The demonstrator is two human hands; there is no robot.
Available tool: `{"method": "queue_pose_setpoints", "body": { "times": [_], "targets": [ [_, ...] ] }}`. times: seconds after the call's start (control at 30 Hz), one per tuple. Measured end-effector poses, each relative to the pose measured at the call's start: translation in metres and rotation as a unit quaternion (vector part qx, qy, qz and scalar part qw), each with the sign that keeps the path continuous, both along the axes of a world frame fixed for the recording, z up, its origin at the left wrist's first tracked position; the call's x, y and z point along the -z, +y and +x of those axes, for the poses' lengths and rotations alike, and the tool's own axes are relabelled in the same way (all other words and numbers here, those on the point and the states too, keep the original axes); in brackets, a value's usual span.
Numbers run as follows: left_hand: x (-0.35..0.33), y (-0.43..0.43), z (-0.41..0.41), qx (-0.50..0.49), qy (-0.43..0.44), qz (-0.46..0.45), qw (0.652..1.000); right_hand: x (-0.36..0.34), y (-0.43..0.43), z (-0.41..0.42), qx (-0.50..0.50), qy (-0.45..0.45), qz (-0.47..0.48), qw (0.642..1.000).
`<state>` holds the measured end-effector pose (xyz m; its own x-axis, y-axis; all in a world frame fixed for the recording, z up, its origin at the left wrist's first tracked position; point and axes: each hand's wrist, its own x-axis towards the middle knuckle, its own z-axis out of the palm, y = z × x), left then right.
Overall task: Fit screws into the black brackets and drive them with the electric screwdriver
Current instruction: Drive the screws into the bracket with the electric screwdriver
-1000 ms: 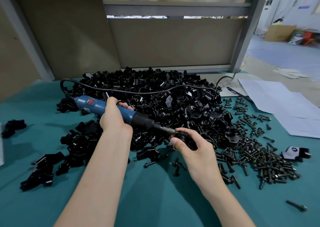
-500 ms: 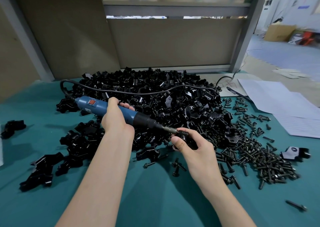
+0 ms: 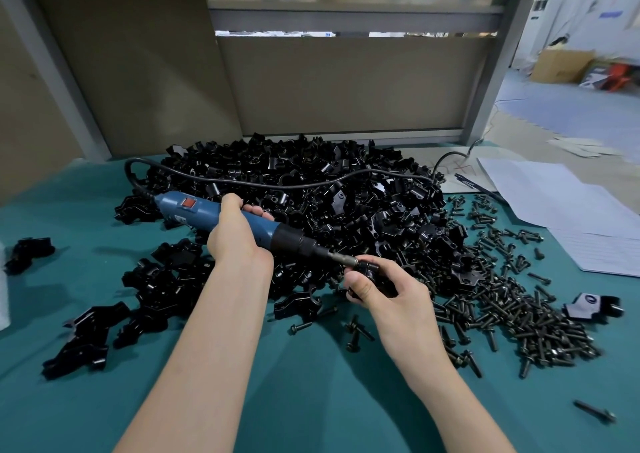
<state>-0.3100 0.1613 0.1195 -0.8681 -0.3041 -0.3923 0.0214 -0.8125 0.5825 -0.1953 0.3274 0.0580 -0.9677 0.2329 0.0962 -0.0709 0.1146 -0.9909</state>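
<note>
Indoor light even, moderately bright, diffuse. Brightest zone upper right of frame: pale floor beyond post [image 3: 498, 71] nearly washed out. Soft dark shadows on teal table [image 3: 329, 418], lower centre. Small glints on bracket pile [image 3: 346, 203] and screws [image 3: 519, 321]. Wide-angle bending: uprights lean outward at left and right edges. Centre sharp; cardboard box [image 3: 561, 66], upper right, smeared by blur.
</note>
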Motion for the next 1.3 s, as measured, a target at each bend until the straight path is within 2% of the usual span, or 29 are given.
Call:
{"method": "queue_pose_setpoints", "body": {
  "times": [0.4,0.57,0.97,1.17,1.3],
  "targets": [
    [-0.0022,0.0046,0.0052,-0.01,0.001,-0.006,1.0,0.0012,-0.0008,-0.0026,-0.003,0.012,-0.045,0.999],
    [0.0005,0.0024,0.0037,-0.004,-0.04,-0.006,0.999,0.0016,0.0023,0.0012,0.01,0.025,0.014,1.0],
    [-0.0037,0.0016,0.0004,0.008,-0.069,-0.03,0.997,-0.0008,0.002,0.0033,0.011,0.034,0.018,0.999],
    [-0.0039,0.0039,0.0069,-0.024,-0.061,-0.039,0.997,-0.0018,0.0014,0.0032,0.015,0.035,0.02,0.999],
    [-0.0059,0.0032,0.0074,-0.024,-0.054,-0.015,0.998,-0.0013,0.0018,0.0033,0.018,0.032,0.021,0.999]
  ]
}}
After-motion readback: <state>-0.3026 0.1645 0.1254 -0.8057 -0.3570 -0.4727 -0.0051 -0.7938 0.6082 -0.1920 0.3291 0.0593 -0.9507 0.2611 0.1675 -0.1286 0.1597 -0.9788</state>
